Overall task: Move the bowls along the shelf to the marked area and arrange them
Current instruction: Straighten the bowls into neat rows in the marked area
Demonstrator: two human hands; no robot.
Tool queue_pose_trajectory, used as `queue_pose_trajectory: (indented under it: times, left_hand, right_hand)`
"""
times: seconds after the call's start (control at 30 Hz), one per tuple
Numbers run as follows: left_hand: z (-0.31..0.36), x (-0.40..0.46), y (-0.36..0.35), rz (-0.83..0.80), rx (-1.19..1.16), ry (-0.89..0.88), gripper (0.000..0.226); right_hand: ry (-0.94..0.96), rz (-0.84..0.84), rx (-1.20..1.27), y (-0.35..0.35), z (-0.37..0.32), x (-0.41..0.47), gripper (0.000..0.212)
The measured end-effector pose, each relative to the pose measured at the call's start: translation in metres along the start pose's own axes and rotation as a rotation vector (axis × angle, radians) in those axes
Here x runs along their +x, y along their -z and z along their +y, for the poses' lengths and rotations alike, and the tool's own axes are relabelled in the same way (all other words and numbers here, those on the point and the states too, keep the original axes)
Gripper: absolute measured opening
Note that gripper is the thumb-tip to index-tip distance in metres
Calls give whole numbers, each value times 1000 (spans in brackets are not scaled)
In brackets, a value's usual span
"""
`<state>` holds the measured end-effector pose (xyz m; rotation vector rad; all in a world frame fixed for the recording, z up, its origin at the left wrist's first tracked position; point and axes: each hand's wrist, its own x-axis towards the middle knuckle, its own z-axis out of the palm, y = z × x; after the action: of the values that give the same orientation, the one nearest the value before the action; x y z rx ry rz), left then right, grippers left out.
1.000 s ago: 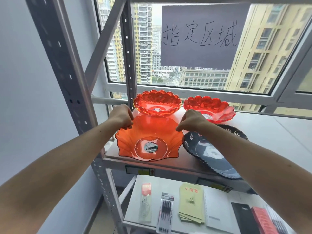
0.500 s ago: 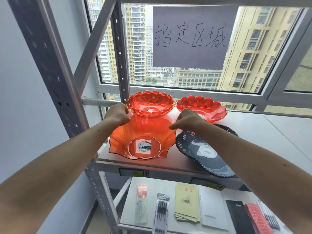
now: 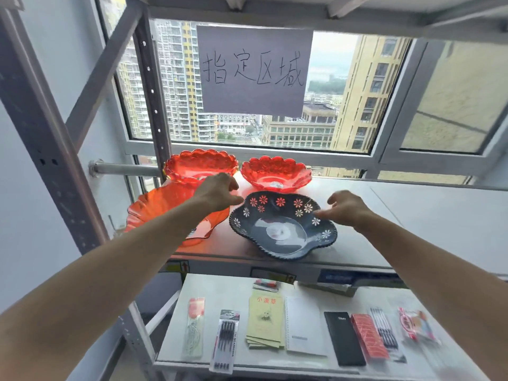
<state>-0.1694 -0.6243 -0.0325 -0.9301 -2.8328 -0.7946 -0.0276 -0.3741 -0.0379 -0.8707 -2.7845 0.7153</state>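
Several bowls sit at the left end of the shelf (image 3: 412,215), under a grey paper sign (image 3: 254,70) taped to the window. A wavy orange bowl (image 3: 154,207) lies front left, a dark blue flowered bowl (image 3: 283,229) front right. Behind them stand two red scalloped bowls, one at the left (image 3: 198,165) and one at the right (image 3: 276,171). My left hand (image 3: 220,192) hovers open over the gap between the orange and blue bowls. Open too, my right hand (image 3: 346,209) reaches the blue bowl's right rim, fingertips at its edge.
A grey upright post (image 3: 46,149) and a diagonal brace (image 3: 101,75) frame the left side. The shelf runs on to the right, bare. A lower shelf (image 3: 302,361) carries pens, notebooks and packets. The window frame (image 3: 384,160) stands close behind the bowls.
Both hands have let go of the orange bowl's rim and moved right, to either side of the blue bowl. The orange bowl rests on the shelf. The view shifted right.
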Motion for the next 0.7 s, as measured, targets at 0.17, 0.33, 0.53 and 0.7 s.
queue_pose_trajectory:
  times: [0.17, 0.33, 0.53, 0.7]
  left_hand:
    - [13, 9, -24, -74, 95, 73, 51]
    - [18, 24, -38, -99, 272, 133, 45]
    - [20, 32, -37, -107, 208, 152, 37]
    - [21, 33, -35, -117, 164, 149, 37]
  right_hand:
    - [-66, -122, 153, -2, 30, -6, 50]
    - [-107, -153, 214, -11, 35, 0, 24]
    - [-118, -111, 238, -13, 38, 10, 20]
    - [-138, -94, 225, -13, 34, 13, 21]
